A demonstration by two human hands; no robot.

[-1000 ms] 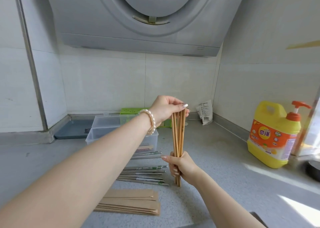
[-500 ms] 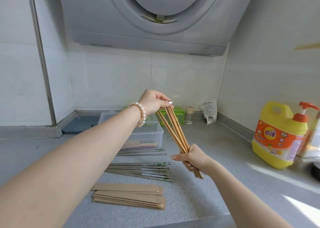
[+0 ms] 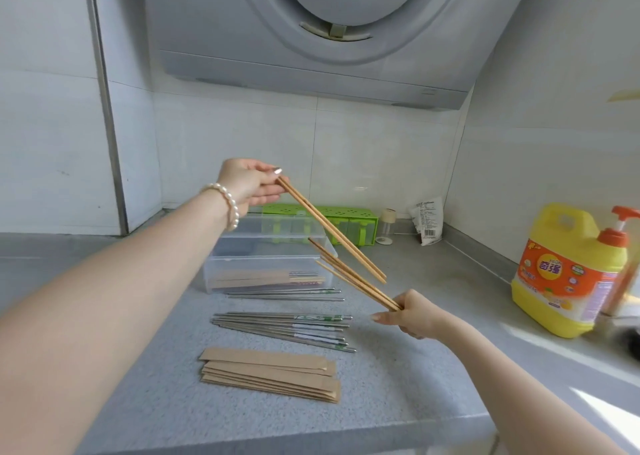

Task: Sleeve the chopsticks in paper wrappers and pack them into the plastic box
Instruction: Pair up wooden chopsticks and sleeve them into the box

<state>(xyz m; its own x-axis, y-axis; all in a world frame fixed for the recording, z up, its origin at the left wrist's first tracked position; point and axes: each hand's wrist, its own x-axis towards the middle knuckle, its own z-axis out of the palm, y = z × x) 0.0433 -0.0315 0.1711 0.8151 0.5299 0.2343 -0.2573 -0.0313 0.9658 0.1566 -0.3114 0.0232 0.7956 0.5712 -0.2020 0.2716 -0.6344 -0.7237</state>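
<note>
Left hand point(image 3: 250, 184) up high, its grip pinched on the top ends of a wooden pair point(image 3: 331, 229) slanting down to the right. Right hand point(image 3: 414, 314) lower, grip closed around the bottom ends of the wooden bundle point(image 3: 353, 278), which fans up and left. The pair's free tips hang just above that bundle, apart from it.

Below the left grip sits the clear box point(image 3: 270, 264), lid off, with a few brown-sleeved sets lying flat along its front wall. Under the right grip and to its left, steel chopsticks point(image 3: 284, 326) lie loose in two groups on the worktop point(image 3: 398, 385). Nearer the front edge, a stack of paper sleeves point(image 3: 270, 373), with bare worktop around it.

Right of the right grip, plenty of free surface up to the yellow detergent jug point(image 3: 568, 274), orange label with Chinese characters. Behind the box, a green rack point(image 3: 349, 217) and a white packet point(image 3: 426, 224) bearing a barcode, print too small to read.
</note>
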